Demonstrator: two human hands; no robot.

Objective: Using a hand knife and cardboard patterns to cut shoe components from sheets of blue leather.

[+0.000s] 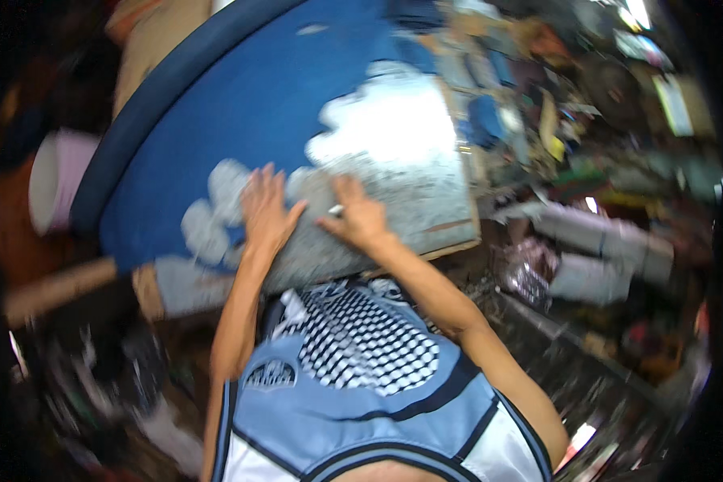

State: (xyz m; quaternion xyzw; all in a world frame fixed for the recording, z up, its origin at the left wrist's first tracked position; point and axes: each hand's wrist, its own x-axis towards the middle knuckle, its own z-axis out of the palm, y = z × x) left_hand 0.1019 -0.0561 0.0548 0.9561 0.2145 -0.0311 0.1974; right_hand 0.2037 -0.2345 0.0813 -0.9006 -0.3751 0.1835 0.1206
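One blue, scallop-edged sheet (225,120), bordering one grey, shiny flat surface (430,197); along the sheet's lower edge, one bare left hand (267,213), open, fingers extended, and one bare right hand (361,218) at one small white piece (336,210), grip indeterminable; left of the sheet, one lilac-and-white cylindrical object (52,183).

Left hand (269,209) lies by the blue fabric (193,120), right hand (357,217) over grey board (426,201).

I squint at the white glare washing out the far part of the pale board (430,201); the blue sheet (217,120) beside it takes softer light. Rightward, the clutter (602,161) smears with blur, straight edges bow, and the dim rim sinks to black.
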